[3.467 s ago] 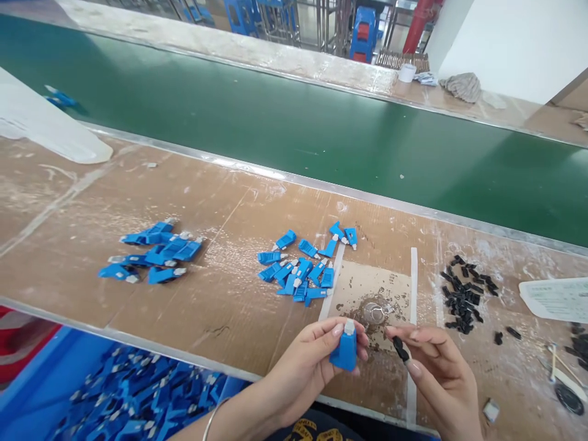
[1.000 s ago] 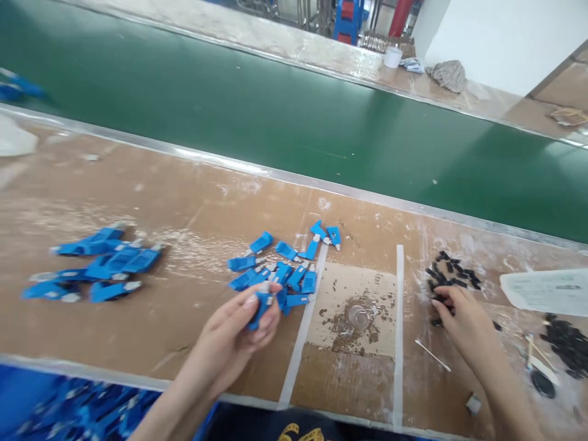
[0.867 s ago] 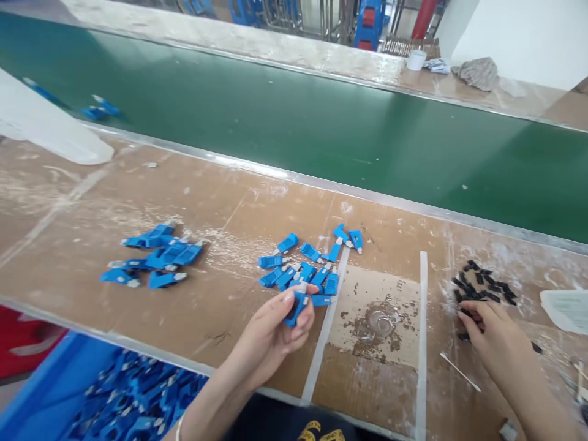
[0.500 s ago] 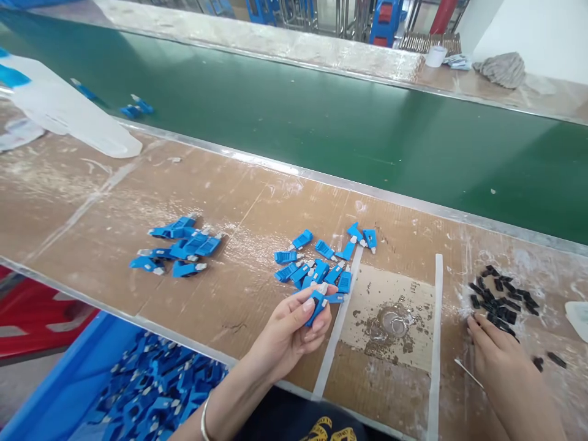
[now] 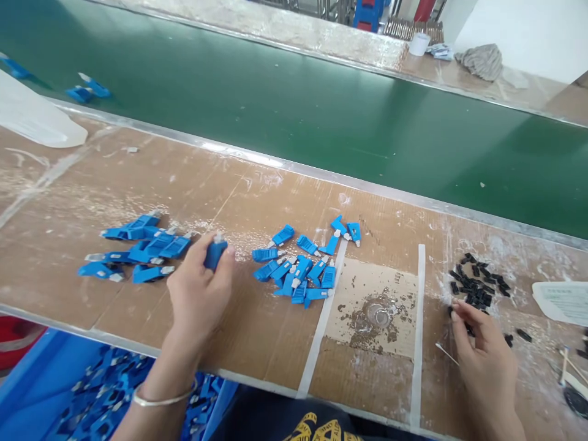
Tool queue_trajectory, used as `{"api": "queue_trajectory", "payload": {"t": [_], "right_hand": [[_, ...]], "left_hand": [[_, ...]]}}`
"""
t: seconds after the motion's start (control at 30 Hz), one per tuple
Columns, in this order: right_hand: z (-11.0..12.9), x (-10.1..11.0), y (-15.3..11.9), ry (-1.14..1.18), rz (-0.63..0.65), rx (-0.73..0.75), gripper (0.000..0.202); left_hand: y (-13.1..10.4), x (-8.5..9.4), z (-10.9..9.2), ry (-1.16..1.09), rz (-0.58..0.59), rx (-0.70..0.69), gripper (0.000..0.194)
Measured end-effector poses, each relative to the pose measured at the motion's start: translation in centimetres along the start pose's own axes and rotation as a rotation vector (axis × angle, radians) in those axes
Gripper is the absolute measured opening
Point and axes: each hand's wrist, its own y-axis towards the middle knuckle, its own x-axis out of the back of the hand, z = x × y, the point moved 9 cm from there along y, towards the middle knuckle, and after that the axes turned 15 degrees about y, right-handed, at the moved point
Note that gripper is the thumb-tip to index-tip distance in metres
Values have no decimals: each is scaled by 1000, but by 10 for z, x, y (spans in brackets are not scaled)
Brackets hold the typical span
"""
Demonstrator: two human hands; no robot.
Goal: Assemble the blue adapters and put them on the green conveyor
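Observation:
My left hand (image 5: 197,294) is closed around a blue plastic part (image 5: 214,255) with a pale tip, just right of a cluster of similar blue parts (image 5: 149,246). A second group of blue parts (image 5: 301,269) lies in the middle of the table, apart from that hand. Over at the right, my right hand (image 5: 484,352) has thumb and forefinger pinched on a small black plastic piece (image 5: 451,310), largely covered by the fingertips. That hand is at the near edge of a pile of small black pieces (image 5: 475,285).
A wet cardboard patch (image 5: 353,288) with a clear puddle lies between two white tape strips. A cotton swab (image 5: 446,353) rests beside my right hand. Below the table edge, a blue bin (image 5: 27,392) holds many blue parts. Beyond runs a green conveyor belt (image 5: 298,110) carrying several blue parts.
My left hand has moved left with the blue part, from the middle group towards the left cluster. My right hand has drawn slightly back from the black pile, its fingertips now pinched.

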Motion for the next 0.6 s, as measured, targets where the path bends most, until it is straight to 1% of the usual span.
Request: {"api": "queue_trajectory", "payload": {"t": [0.03,0.07,0.1,0.17,0.23,0.27,0.33,0.4,0.5,0.6], "right_hand": [[-2,0,-3,63,-18,-45,39],[-2,0,-6,97,-31,-64,38],[0,1,-8,96,-41,-59,38],[7,5,-11,17,-65,-17,40],[9,13,-13,-65,-105,-5,42],[9,17,-14,-88,-127,-14,42],[7,20,-15,-105,-143,-33,42],[11,17,-13,-108,-117,-7,40],[25,2,-6,-149,-18,111,40],[36,-12,-1,-202,81,213,45]], "left_hand": [[10,2,0,220,-27,-72,34],[18,2,0,391,-37,-135,36],[24,3,1,505,-45,-187,39],[30,4,2,608,-54,-250,50],[29,8,1,630,-92,-260,60],[28,9,-1,620,-118,-260,60],[24,7,-9,572,-149,-284,52],[21,-1,-23,514,-143,-342,42],[15,-20,-54,462,-92,-505,31],[2,-40,-96,405,-22,-744,23]]}}
